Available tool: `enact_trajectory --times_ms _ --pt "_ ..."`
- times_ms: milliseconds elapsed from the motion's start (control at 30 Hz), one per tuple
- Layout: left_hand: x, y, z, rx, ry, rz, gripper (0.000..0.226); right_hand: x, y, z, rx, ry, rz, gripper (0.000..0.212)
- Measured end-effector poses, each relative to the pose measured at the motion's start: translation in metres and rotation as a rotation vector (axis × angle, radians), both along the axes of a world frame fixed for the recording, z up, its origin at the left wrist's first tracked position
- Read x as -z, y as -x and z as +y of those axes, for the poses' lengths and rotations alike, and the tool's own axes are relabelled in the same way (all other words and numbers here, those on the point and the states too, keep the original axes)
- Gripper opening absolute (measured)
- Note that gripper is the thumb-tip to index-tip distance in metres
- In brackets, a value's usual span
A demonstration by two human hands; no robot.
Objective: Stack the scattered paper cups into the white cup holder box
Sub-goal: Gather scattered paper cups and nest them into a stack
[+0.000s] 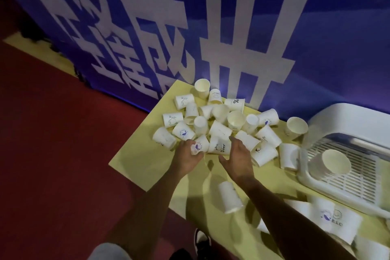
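Observation:
Several white paper cups (219,116) lie scattered in a heap on the yellow table (135,160), some upright, most tipped over. My left hand (187,154) grips a small cup with a blue logo (198,145) at the near edge of the heap. My right hand (238,154) hovers with fingers spread just right of a cup marked "Bear" (220,145), holding nothing. The white cup holder box (346,175) sits at the right with a stack of cups (331,164) standing in it.
More cups lie nearer me: one on its side (230,197) between my forearms, others blurred at the lower right (335,217). A blue banner with white characters (190,27) backs the table. Red carpet (52,133) lies to the left. A shoe (202,240) shows below.

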State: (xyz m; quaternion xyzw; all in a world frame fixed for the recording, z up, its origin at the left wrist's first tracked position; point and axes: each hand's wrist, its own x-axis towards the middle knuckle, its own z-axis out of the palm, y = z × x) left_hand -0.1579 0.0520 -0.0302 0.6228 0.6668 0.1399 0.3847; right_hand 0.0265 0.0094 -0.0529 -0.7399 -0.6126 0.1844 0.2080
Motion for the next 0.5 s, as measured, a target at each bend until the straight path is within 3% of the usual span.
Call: enact_trajectory --times_ms 300,500 --pt "0.032 0.003 0.024 0.116 0.042 0.084 0.059 0.027 0.017 0.031 -0.003 0.132 -0.063 0.065" --pt "0.058 -0.007 0.021 0.063 0.159 0.135 0.068 0.043 0.012 0.028 0.06 0.193 -0.133 0.057"
